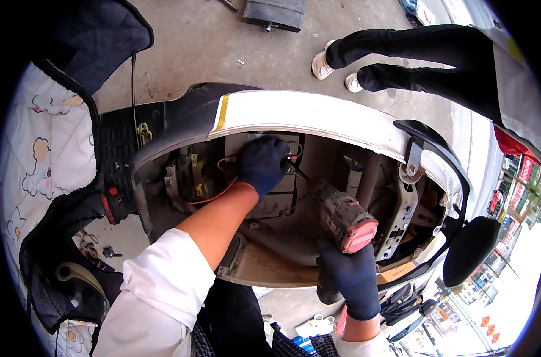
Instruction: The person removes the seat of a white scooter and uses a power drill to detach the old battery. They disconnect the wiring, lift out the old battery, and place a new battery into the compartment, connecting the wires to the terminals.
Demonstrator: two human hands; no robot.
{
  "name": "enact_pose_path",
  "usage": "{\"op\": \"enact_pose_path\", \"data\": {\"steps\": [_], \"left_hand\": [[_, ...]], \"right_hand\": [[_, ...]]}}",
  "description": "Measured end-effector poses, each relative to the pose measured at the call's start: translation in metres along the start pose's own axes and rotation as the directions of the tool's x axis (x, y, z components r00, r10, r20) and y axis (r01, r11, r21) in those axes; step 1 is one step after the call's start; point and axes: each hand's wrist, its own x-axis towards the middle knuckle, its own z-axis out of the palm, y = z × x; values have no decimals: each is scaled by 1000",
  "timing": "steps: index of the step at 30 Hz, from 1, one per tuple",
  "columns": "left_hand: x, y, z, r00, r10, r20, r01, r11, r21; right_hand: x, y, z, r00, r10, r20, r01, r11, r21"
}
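Note:
My right hand (351,273), in a dark blue knit glove, grips the handle of a worn cordless drill (347,219) with a red back end. Its long dark bit (300,172) points into the open body of an electric scooter (306,109). The bit's tip reaches a battery terminal (292,158) with a red part on it. My left hand (263,163), also gloved, lies over a grey battery (275,201) beside that terminal. Its fingertips are partly hidden, so I cannot tell what they hold. A red wire (214,198) runs past my left wrist.
A circuit breaker (171,180) and yellow bracket (198,174) sit left inside the body. A metal hinge bracket (397,218) and black grab rail (460,178) bound the right. A person in black trousers (413,42) stands beyond. A red-and-black battery pack (113,206) rests at left.

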Motion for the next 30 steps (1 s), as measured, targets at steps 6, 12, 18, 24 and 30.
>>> {"op": "enact_pose_path", "data": {"steps": [6, 12, 18, 24, 30], "left_hand": [[1, 1, -1, 1000, 12, 14, -12, 999, 40], [-2, -6, -16, 993, 92, 73, -86, 993, -78], [-26, -27, -34, 999, -20, 51, 28, 985, -171], [-17, -27, -17, 993, -115, 26, 116, 992, -45], [-1, -2, -11, 945, -307, 111, 291, 946, 139]], "right_hand": [[0, -1, -5, 996, -53, 72, 70, 964, -255], [14, -19, -13, 993, 5, 119, 20, 978, -208], [1, 3, 8, 991, 127, 38, -107, 937, -332], [28, -12, -20, 977, -148, 156, 189, 938, -292], [26, 11, -15, 992, 16, 122, -13, 1000, -26]]}}
